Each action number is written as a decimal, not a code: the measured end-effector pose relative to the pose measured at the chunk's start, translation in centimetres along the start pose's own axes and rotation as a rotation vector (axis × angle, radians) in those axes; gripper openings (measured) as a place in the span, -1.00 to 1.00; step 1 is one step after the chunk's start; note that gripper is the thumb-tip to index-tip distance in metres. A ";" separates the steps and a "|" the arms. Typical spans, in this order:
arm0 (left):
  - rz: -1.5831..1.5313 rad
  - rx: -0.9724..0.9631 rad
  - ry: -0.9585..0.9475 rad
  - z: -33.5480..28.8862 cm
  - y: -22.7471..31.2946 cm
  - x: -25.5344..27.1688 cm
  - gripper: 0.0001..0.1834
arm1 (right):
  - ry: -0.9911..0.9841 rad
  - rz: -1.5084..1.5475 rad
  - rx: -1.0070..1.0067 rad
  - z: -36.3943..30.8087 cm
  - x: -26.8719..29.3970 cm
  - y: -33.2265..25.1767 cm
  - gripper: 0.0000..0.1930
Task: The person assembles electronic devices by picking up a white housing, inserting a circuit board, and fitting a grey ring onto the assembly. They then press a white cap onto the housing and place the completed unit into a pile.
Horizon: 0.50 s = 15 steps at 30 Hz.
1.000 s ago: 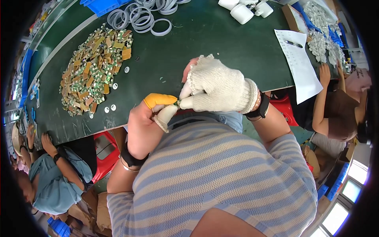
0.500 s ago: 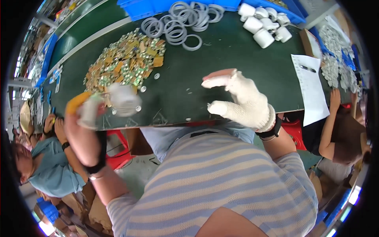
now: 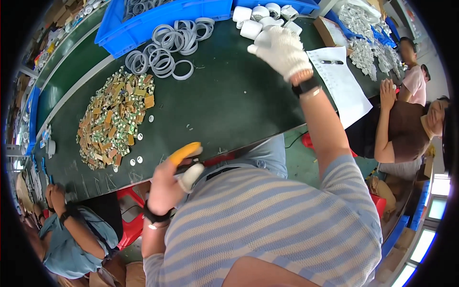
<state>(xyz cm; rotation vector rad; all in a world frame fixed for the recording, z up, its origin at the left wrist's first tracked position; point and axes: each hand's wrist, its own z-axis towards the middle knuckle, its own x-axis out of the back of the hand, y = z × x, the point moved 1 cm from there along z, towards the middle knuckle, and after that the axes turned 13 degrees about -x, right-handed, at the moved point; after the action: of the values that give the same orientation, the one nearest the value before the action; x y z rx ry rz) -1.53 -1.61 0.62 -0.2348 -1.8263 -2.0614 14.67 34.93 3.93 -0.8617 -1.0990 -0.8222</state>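
Observation:
My right hand (image 3: pixel 286 56), in a white knit glove, reaches over the cluster of white cylindrical parts (image 3: pixel 250 29) at the far side of the table. Its thumb points left, apart from the fingers, which lie over the nearest parts; fingertip contact is hard to make out. My left hand (image 3: pixel 167 184) hovers by the near table edge in front of my waist. A yellow cover sits on one finger and a white one on the thumb. These two are apart, with nothing visible between them. Left of centre lies a heap of small green-and-tan circuit boards (image 3: pixel 112 122).
Grey rings (image 3: pixel 163 62) lie before a blue bin (image 3: pixel 158 28). A paper sheet (image 3: pixel 334 81) with a pen (image 3: pixel 332 62) lies at right, near clear plastic pieces (image 3: pixel 364 57). Small white discs (image 3: pixel 139 137) edge the heap. A whitish round part (image 3: pixel 51 147) stands far left. Co-workers sit both sides.
My left hand has drawn back from beside the board heap to the near edge; the blurred white object beside it is gone from there. My right hand has moved forward to the white parts.

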 end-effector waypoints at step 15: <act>-1.061 0.111 0.201 1.5 -1.9 -1.8 -0.04 | -1.163 0.885 0.722 -10.9 1.5 -10.1 -0.41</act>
<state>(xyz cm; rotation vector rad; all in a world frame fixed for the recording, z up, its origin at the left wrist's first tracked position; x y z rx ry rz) -0.79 0.37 -1.55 1.1641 -2.1426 -2.4090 10.37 20.59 4.72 -1.0383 -1.6086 0.9209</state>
